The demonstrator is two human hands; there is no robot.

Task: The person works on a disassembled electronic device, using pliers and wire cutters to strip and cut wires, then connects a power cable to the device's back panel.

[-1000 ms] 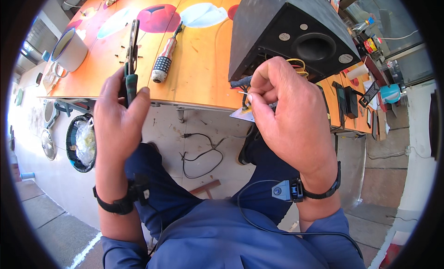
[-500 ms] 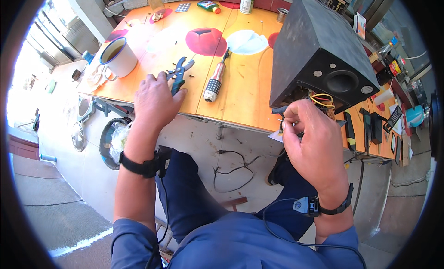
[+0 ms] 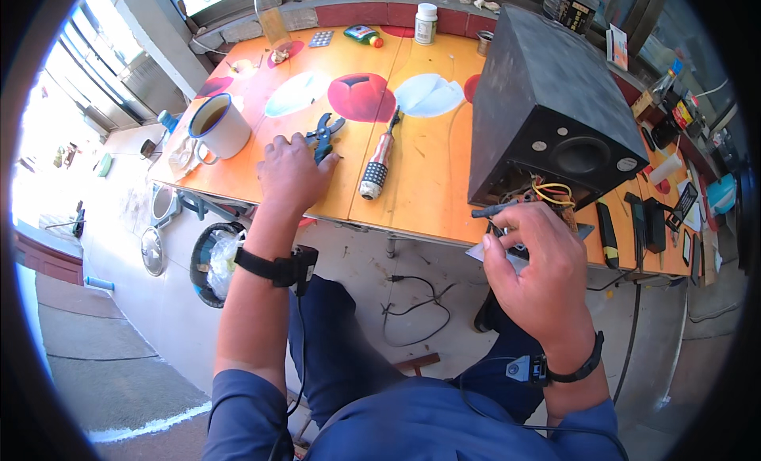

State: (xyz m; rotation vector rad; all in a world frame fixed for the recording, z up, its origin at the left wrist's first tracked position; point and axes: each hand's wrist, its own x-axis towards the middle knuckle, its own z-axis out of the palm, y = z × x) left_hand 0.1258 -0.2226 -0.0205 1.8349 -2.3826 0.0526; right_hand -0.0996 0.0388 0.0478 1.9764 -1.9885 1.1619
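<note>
On the near edge of the wooden table, my left hand (image 3: pixel 292 175) lies over the handles of a pair of pliers (image 3: pixel 325 132). Its thumb is on one side, the fingers on the other, and the jaws point away from me. A screwdriver (image 3: pixel 376 169) with a patterned handle lies to the right of the pliers. My right hand (image 3: pixel 541 263) is in front of a black speaker box (image 3: pixel 523 96), thumb and forefinger pinched on a thin dark wire by its open lower side. Yellow wires (image 3: pixel 552 193) show in that opening, and a thicker dark cable end (image 3: pixel 487 212) juts out above my fingertips.
An enamel mug (image 3: pixel 230 136) with brown liquid stands left of the pliers. Behind are a white bottle (image 3: pixel 426 25), a green bottle (image 3: pixel 362 35) and a blister pack (image 3: pixel 321 38). A black-and-yellow utility knife (image 3: pixel 607 235) lies right. A black power cord (image 3: pixel 420 310) is on the floor.
The whole view has shifted, so the table appears lower and farther right. My left hand has slid slightly forward over the pliers. My right hand's pinch has come slightly looser.
</note>
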